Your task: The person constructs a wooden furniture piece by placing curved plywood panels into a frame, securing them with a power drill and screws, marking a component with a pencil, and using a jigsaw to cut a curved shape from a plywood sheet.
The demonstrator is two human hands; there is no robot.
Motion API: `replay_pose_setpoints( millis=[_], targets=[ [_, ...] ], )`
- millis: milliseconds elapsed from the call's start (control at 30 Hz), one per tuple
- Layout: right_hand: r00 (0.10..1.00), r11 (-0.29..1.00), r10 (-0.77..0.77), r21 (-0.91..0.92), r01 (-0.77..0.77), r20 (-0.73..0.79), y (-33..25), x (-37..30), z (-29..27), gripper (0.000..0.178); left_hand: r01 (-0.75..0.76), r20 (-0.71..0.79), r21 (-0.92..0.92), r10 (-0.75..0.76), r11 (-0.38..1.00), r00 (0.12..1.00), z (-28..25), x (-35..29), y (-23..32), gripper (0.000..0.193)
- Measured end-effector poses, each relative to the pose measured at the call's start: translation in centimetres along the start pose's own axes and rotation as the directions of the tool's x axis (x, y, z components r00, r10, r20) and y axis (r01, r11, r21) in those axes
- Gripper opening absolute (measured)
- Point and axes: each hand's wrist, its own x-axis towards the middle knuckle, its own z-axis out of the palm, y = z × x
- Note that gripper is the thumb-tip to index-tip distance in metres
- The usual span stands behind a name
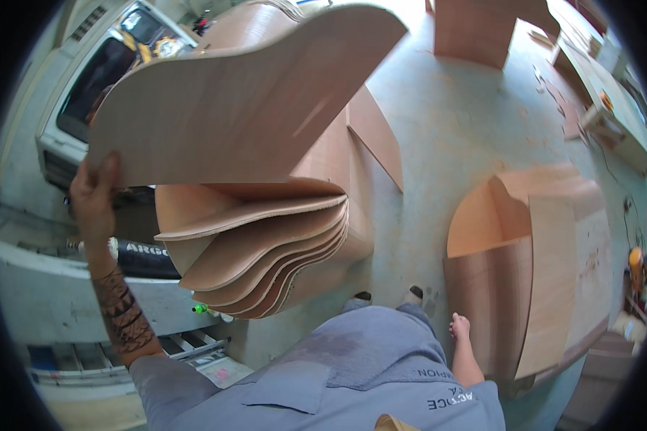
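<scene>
Head view: the curved wooden panel (230, 115) is raised over a fanned stack of wavy sheets (266, 258), its long axis slanting from lower left to a pointed upper-right end. The left hand (95, 181) pinches its lower-left corner, fingertips hidden behind. The right hand (461, 327) hangs half curled; whether it grips anything, I cannot tell. The panel partly covers the stack; the upper edge crops a brown wooden form (474, 32).

A grey-blue shirt (266, 409) has a pocket (287, 386) and dark lettering (449, 404) on its front; below its left sleeve (169, 391), a dark patterned forearm tattoo (124, 309).
</scene>
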Motion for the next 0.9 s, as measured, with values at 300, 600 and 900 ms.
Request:
replay_pose_setpoints(
  millis=[300,600,900],
  targets=[
    [0.962,0.974,-0.209,0.121,0.19,0.174,-19.6,0.4,0.8,0.043,0.303,0.075,-0.92,-0.647,0.25,0.759,25.9,-7.4,-0.3,0.029],
    [0.18,0.528,-0.837,0.68,0.508,0.516,-53.0,-30.0,16.7,0.074,0.208,0.18,-0.977,-0.657,-0.036,0.732,35.2,-9.3,2.7,0.03],
    [0.155,0.28,-0.958,0.903,0.325,0.241,-69.2,-31.2,23.0,0.045,0.061,-0.307,-0.349,-0.176,0.935,0.935,16.9,-1.6,-5.8,0.049]
  ],
)
